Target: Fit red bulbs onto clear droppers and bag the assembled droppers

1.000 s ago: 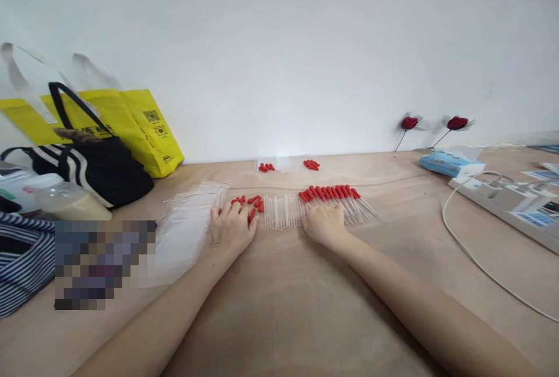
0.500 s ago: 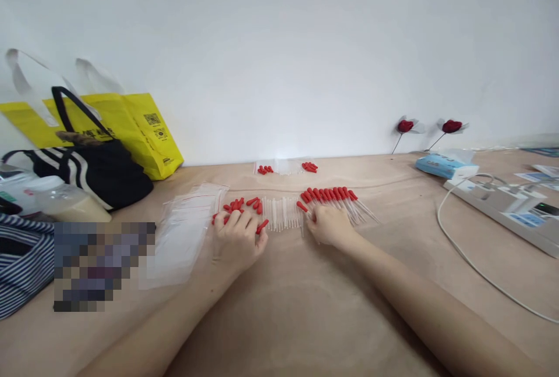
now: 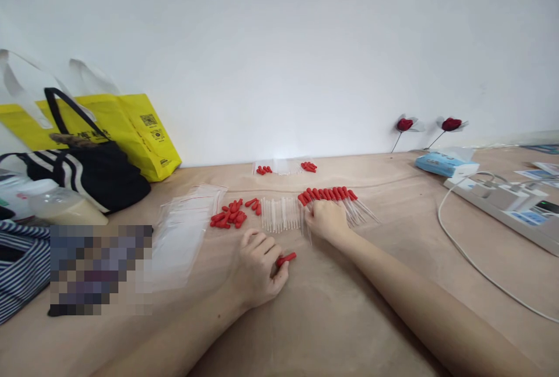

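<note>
My left hand (image 3: 261, 263) is closed, pinching a red rubber bulb (image 3: 287, 259) between thumb and forefinger just above the table. Behind it lies a pile of loose red bulbs (image 3: 229, 214). A row of thin clear tubes (image 3: 280, 214) lies side by side between my hands. My right hand (image 3: 326, 221) is closed at the left end of a row of droppers (image 3: 336, 193), clear tubes with red bulbs on their far ends. It grips the leftmost dropper (image 3: 302, 199); the fingers hide most of its tube.
Flat clear zip bags (image 3: 181, 243) lie left of the bulbs. Another bag (image 3: 283, 166) with red bulbs and tubes is near the wall. A yellow bag (image 3: 148, 138), black bag (image 3: 117, 176) and bottle (image 3: 65, 205) stand left. A power strip (image 3: 502, 205) with a white cable lies right.
My left hand has moved from the pile toward me and right, carrying a red bulb. My right hand has shifted slightly, bringing its dropper against the end of the row.
</note>
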### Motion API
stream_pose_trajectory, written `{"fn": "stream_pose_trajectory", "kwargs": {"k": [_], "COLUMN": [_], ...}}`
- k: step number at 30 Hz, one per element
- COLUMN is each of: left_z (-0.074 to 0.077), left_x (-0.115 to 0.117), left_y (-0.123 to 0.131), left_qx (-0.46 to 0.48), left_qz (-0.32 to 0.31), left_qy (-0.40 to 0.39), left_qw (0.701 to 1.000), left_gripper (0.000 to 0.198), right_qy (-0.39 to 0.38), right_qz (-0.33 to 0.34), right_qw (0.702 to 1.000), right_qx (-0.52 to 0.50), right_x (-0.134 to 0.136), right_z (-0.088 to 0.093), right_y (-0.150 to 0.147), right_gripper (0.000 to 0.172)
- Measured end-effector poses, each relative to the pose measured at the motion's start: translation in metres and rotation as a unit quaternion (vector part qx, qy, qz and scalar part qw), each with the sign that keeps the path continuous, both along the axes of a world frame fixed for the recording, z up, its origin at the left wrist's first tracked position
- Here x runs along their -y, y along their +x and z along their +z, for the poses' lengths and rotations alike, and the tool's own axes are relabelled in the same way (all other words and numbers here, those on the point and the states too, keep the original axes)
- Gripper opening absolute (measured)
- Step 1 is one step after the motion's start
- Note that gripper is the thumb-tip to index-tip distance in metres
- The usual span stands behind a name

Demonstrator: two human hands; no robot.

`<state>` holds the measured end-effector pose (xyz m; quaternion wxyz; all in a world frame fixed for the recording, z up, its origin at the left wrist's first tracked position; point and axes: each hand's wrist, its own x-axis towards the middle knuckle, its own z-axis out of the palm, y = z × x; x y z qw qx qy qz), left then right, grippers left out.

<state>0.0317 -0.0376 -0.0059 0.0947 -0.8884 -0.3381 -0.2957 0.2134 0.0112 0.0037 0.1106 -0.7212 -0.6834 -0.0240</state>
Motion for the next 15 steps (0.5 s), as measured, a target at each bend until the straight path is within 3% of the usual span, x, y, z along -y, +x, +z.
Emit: {"fn": "stream_pose_trajectory", "kwargs": {"k": [8,15], "left_z": [-0.001,-0.002], "left_x": [0.000,-0.001], "left_y": [0.001,-0.001], "left_qx": [-0.011,-0.010], "left_qz": [-0.005,0.001], "left_qy": [-0.037,-0.055], "left_qw": [0.999,0.998], "left_gripper": [0.009,0.011], "right_qy": [0.002,-0.005], "right_qz": [-0.032,-0.024], "right_qw": [0.999,0.999], "right_qx": [-0.020,-0.021], "right_x": [-0.020,-0.002], "right_z": [-0.005,0.000], "right_y": [-0.004,0.002], "right_gripper": [0.032,0.030]}}
